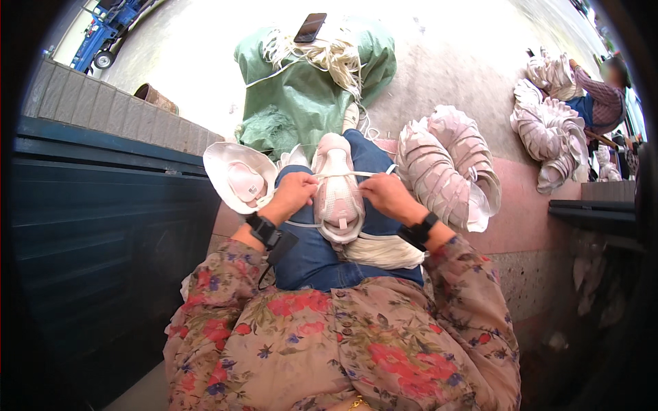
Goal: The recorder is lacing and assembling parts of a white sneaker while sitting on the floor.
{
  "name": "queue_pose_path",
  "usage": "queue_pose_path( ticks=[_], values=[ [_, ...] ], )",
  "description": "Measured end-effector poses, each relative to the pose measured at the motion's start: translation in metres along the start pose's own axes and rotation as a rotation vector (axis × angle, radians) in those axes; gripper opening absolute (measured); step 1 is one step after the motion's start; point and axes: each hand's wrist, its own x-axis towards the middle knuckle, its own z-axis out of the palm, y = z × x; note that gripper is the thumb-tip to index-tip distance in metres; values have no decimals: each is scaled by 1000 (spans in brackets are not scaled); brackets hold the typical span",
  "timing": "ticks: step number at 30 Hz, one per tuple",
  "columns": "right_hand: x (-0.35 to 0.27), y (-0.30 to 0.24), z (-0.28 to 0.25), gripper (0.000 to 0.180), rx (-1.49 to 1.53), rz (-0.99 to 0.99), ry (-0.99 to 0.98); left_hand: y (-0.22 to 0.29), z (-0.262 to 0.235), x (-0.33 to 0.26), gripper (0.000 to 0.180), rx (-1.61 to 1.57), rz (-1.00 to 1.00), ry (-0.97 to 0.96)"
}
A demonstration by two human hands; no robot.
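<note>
A white and pale pink shoe upper (337,198) lies lengthwise on my lap, between my thighs. A white shoelace (343,175) runs taut across it. My left hand (296,192) pinches the lace at the upper's left side. On the other side my right hand (391,198) grips the same lace, fingers closed. A loose part of the lace hangs beside the upper below my left hand. Another white upper (241,179) rests by my left knee, its pink inside showing. Behind the right wrist, a hank of cream laces (384,251) lies across my lap.
Coiled stacks of nested uppers (449,161) stand right of my knee. Ahead, a green sack (295,103) bears more laces (343,63) and a black phone (310,27). A dark blue metal panel (103,226) borders my left. Another person (606,96) sits far right, beside more uppers (548,127).
</note>
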Motion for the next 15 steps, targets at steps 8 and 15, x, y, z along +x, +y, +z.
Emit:
queue_pose_path(
  ticks=[8, 15],
  values=[
    [30, -4, 12, 8, -411, 48, 73, -8, 12, 14, 18, 442, 282, 195],
    [39, -7, 13, 7, -484, -71, 85, -10, 10, 10, 15, 380, 193, 232]
  ],
)
